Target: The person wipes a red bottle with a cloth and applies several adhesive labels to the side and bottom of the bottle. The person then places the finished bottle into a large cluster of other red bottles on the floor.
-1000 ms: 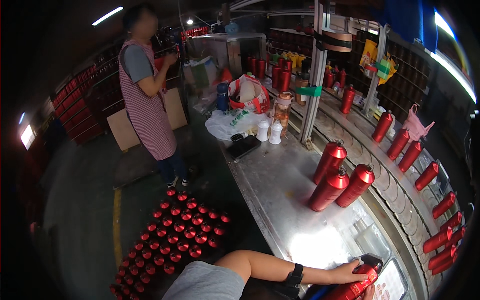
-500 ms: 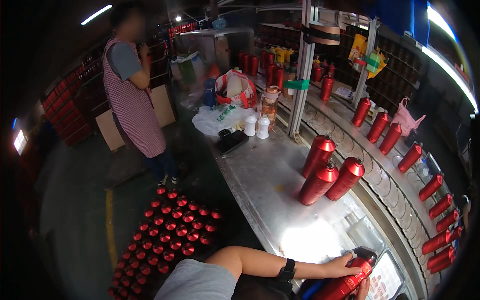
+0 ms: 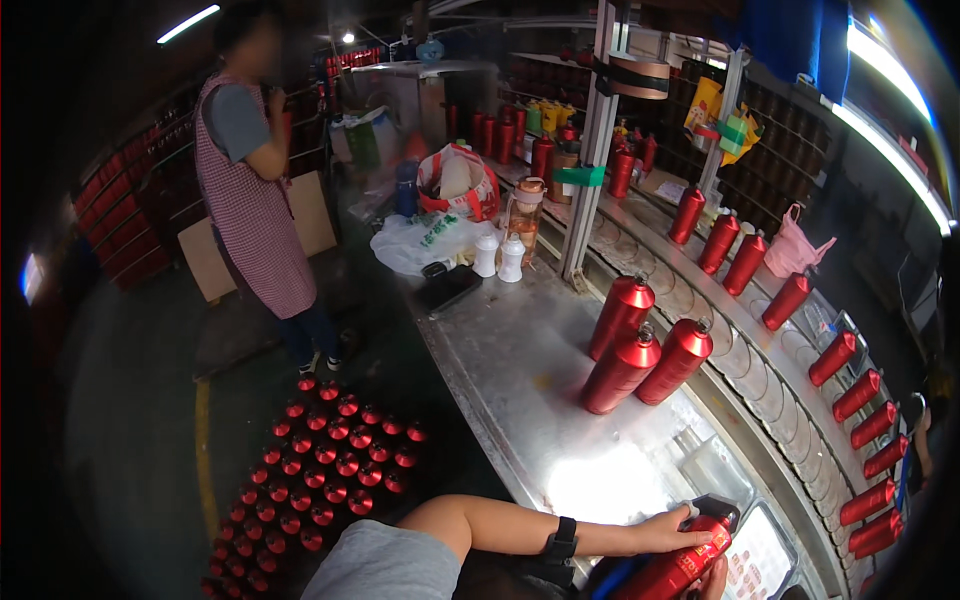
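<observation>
At the lower right, a red metallic bottle (image 3: 672, 572) with yellow print lies tilted in my two hands. My left hand (image 3: 668, 532) is closed over its upper side, close to the shoulder. Fingers of my right hand (image 3: 716, 577) wrap round its near side, partly cut off by the lower edge. The bottle's neck end is beside a dark block-like piece (image 3: 716, 507) on the bench, and this hides the neck. Three red bottles (image 3: 624, 370) stand upright on the metal bench (image 3: 480, 350) beyond my hands.
Along the right curves a conveyor (image 3: 760, 375) carrying several red bottles (image 3: 787, 302). A printed white sheet (image 3: 760, 555) lies beside my hands. Further back are bags (image 3: 455, 185), two white bottles (image 3: 511, 258) and a metal post (image 3: 590, 150). Many red bottles (image 3: 346, 464) stand on the floor, near a person (image 3: 255, 190).
The view has turned slightly, shifting the scene left. Bottles on the conveyor have moved along it, away from me. Both hands keep hold of the red bottle.
</observation>
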`<state>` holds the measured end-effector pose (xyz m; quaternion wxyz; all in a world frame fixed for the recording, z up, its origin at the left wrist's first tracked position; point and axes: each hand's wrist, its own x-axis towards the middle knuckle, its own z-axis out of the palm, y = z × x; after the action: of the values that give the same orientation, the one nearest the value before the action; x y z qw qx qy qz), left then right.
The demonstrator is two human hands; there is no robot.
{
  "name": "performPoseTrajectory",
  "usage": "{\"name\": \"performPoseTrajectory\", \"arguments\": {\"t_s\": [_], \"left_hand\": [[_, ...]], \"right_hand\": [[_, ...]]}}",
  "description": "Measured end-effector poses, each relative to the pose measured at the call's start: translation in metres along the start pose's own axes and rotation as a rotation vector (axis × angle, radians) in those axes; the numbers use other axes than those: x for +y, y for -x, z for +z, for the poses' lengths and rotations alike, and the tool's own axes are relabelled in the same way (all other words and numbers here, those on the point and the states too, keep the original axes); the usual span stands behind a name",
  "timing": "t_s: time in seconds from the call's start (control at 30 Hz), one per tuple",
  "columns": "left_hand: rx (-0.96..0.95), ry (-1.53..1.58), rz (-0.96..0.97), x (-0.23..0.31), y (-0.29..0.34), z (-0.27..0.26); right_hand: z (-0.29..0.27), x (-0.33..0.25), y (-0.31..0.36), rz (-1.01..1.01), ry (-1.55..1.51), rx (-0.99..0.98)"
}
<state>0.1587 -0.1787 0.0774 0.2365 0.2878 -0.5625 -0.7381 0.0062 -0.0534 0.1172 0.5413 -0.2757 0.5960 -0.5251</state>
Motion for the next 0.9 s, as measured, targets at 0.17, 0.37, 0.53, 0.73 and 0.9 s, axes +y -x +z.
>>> {"name": "performPoseTrajectory", "arguments": {"t_s": [0.17,0.37,0.53,0.73,0.9], "left_hand": [[-0.023,0.061,0.015,-0.017,-0.008,0.002],[0.0,0.083,0.043,-0.007,0.0,0.001],[-0.011,0.015,0.021,-0.006,0.001,-0.001],[0.022,0.034,0.091,-0.025,-0.006,0.001],[-0.002,0.074,0.052,-0.015,-0.001,-0.001]], "right_hand": [[-0.007,0.013,-0.003,-0.008,0.008,-0.005],[0.009,-0.003,0.005,-0.026,0.034,0.046],[0.006,0.001,0.007,-0.011,0.024,0.034],[0.018,-0.005,0.012,-0.051,0.036,0.021],[0.02,-0.006,0.011,-0.052,0.041,0.015]]}}
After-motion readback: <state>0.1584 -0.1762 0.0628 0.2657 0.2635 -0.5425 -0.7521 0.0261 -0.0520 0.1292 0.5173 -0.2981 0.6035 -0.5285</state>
